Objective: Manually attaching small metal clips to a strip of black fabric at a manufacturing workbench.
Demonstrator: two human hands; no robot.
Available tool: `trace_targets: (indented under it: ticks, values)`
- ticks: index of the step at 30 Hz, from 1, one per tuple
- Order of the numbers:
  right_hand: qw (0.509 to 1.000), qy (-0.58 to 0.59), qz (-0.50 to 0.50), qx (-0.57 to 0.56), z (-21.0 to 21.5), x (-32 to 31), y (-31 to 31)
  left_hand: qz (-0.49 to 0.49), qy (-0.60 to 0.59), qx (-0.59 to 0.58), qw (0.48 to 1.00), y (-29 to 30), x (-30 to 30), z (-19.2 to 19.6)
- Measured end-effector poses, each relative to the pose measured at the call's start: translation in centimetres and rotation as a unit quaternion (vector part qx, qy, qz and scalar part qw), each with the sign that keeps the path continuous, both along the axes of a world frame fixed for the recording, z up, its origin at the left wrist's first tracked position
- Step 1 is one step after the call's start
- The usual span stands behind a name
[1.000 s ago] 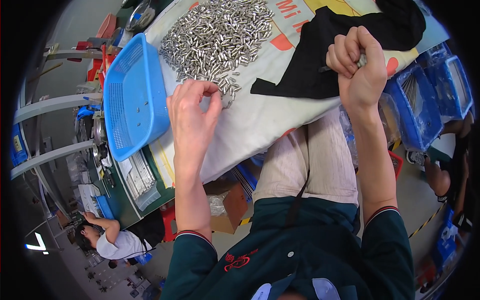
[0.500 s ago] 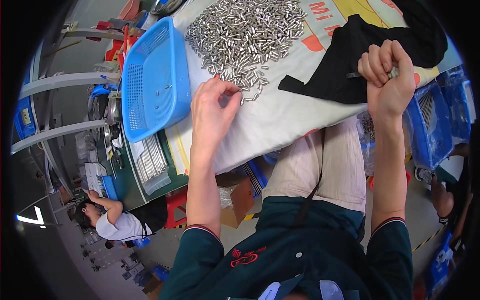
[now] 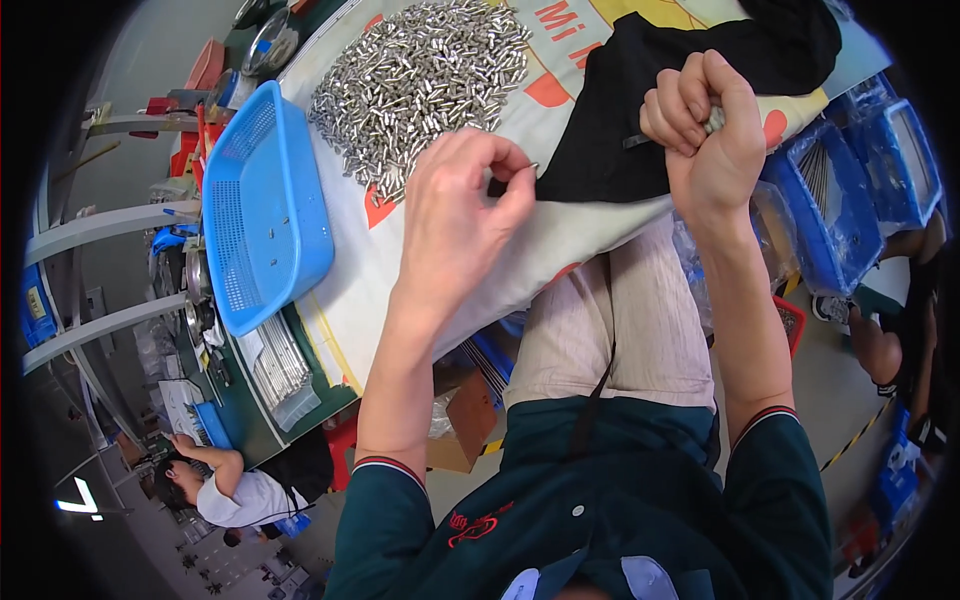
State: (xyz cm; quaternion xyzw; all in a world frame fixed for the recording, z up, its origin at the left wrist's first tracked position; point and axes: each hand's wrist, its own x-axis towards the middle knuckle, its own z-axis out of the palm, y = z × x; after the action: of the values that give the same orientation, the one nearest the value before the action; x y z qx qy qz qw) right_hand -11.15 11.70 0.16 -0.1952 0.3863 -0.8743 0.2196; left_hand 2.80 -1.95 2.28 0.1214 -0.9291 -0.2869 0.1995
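Silvery metal is pinched between the thumb and forefinger of the left hand: a small pin is grasped there, just off the edge of the black cloth. Its long axis seems to run roughly level across the picture, with the free tip pointed to the right toward the cloth, though the piece is too small for this to be told with certainty.

The right hand is clenched into a fist above the black cloth, and a bundle of metal pins is gripped inside it; only their pale ends are seen between the curled fingers, pointed away from the person. A short dark stick is seen just left of this fist, laid level on the cloth.

A heap of loose pins is spread on the surface, which is covered by a pale printed sheet marked with red and orange shapes and a yellow patch near its far edge. The pins lie at every angle, most of them flat.

A blue perforated basket is set to the left of the heap, and a few stray pins are held in it. A clear bag of long metal rods is laid near the basket's near end. Blue bins lined with clear plastic are stacked at the right, below the surface. Another person in a white shirt is seen bent over at the lower left.
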Motion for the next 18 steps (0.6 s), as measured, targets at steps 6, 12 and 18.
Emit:
trace_targets:
  ticks: [6, 12, 18]
  values:
    - [0.999, -0.002, -0.02, -0.044, 0.6, 1.1, 0.1, -0.05, -0.026, -0.001, 0.998, 0.5, -1.8, -2.6]
    - [0.992, -0.057, 0.038, -0.102, 0.3, 1.7, -1.1, -0.029, -0.041, 0.02, 0.999, 0.9, -2.0, -2.6]
    - [0.994, -0.081, 0.051, -0.06, 0.1, 2.3, -1.8, -0.024, -0.032, 0.026, 0.999, 0.8, -2.0, -2.7]
